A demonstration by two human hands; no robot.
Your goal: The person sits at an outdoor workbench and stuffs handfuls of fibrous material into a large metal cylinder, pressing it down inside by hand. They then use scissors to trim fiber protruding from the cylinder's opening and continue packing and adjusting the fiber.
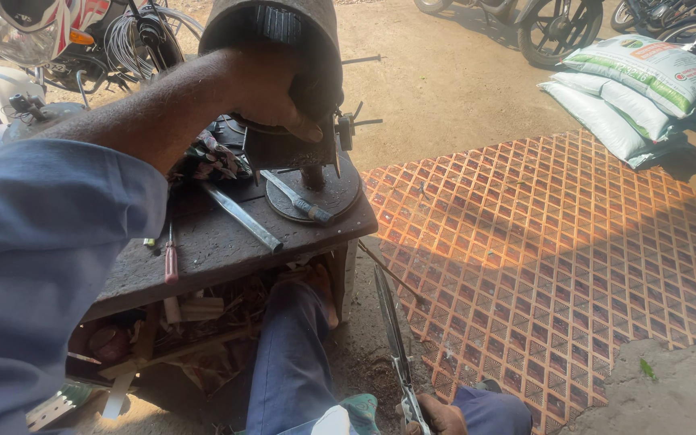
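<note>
My left hand (271, 93) reaches forward from a blue sleeve and grips a dark, rusty cylindrical metal part (283, 32). The part stands on a post above a round metal plate (340, 197) on a worn wooden workbench (211, 246). At the bottom edge, my right hand (438, 417) is closed on the handle end of a long, thin metal tool (390, 322). The tool points up toward the bench's corner. A small grey-handled tool (300, 201) lies across the round plate.
A flat steel bar (243, 216) and a red-handled screwdriver (171, 262) lie on the bench. My leg in blue trousers (292, 362) is under it. An orange lattice grille (557, 250) covers the ground at right. Sacks (646, 80) and motorcycles (557, 24) stand behind.
</note>
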